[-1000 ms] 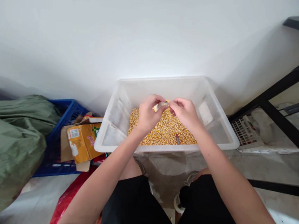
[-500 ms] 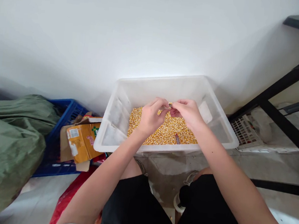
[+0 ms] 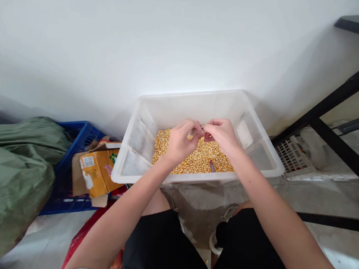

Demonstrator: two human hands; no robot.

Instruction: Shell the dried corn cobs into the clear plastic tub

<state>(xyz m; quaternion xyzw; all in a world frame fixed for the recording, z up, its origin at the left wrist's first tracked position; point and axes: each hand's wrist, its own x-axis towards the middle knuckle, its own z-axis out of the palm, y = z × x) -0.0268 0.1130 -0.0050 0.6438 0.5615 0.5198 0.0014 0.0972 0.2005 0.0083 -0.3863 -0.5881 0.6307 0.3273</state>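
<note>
My left hand (image 3: 184, 137) and my right hand (image 3: 221, 134) meet above a translucent plastic bin (image 3: 202, 96). Fingertips of both are pinched close together around something small, mostly hidden by the fingers; a dark speck and a clear bit show there, and I cannot make out its kind. Below them, loose yellow corn kernels (image 3: 192, 164) cover the bin's floor. A small, slim purplish-brown object (image 3: 212, 166) lies on the kernels near the front wall, touched by neither hand.
Left of the bin stands a blue crate (image 3: 81, 131) with a torn orange carton (image 3: 98, 171) and a green cloth sack (image 3: 14, 169) against it. A black metal frame (image 3: 335, 103) rises at the right, beside a white basket (image 3: 293, 158). A white wall is behind.
The hands stay pinched together over the bin, with slight finger movement. The yellow and dark bit seen between the fingertips earlier is now mostly covered. The view has shifted slightly.
</note>
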